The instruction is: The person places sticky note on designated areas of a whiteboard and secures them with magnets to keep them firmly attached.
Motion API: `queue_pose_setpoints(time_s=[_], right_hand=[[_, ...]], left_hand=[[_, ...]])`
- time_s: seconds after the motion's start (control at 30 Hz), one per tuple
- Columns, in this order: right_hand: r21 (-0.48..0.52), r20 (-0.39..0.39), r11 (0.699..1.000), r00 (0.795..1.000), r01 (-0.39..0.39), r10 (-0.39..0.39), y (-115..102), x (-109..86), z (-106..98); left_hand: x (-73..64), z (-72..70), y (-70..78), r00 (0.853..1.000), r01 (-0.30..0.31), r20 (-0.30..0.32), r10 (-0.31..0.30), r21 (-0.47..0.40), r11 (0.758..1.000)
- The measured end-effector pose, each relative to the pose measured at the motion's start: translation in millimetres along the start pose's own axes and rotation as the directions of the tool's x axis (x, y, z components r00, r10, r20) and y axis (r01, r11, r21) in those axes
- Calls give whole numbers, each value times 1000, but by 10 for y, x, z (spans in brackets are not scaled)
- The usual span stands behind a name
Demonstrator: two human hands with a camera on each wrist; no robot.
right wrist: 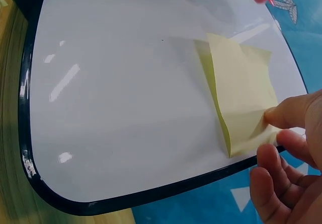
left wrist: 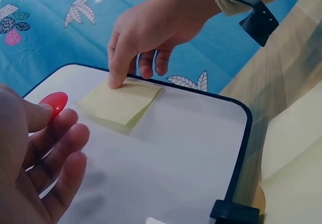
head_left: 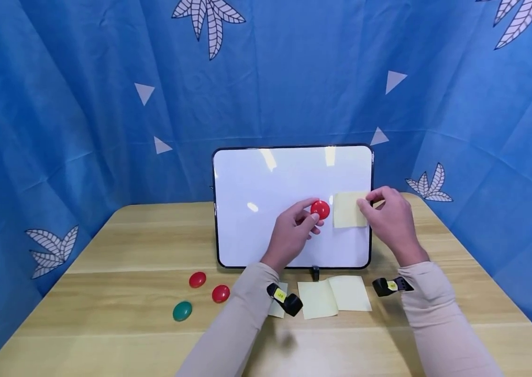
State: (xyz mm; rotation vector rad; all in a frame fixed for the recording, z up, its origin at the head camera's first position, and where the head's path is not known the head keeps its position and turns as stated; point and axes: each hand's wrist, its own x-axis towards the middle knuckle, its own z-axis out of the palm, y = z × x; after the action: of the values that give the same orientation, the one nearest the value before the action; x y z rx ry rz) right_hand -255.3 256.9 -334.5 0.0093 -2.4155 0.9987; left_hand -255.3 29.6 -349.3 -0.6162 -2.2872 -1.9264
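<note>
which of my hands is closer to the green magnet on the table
Left. The left hand is beyond the green magnet and to its right, holding a red magnet; the right hand is farther right, pinching a yellow sticky note.

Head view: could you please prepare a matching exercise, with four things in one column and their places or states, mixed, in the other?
Things
1. green round magnet
2. left hand
3. right hand
4. whiteboard

Places or states
A. pinches a yellow sticky note
B. framed in black
C. holds a red round magnet
D. lies on the wood-grain table

Right pairs: 1-D, 2-C, 3-A, 4-B
</note>
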Motion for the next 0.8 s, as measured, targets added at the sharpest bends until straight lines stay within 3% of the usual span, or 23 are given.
queue_pose_setpoints(time_s=[0.17, 0.47, 0.8], right_hand=[[-1, 1, 1000, 1000, -4, 4, -6, -4, -15], [16, -36, 1000, 999, 25, -24, 20, -18, 19], [20, -16, 1000, 1000, 3, -3, 14, -15, 24]], left_hand=[[85, 66, 62, 1000, -11, -8, 11, 20, 1000], [168, 53, 113, 997, 54, -49, -55, -8, 998], [222, 135, 158, 999, 33, 0, -33, 4, 999]])
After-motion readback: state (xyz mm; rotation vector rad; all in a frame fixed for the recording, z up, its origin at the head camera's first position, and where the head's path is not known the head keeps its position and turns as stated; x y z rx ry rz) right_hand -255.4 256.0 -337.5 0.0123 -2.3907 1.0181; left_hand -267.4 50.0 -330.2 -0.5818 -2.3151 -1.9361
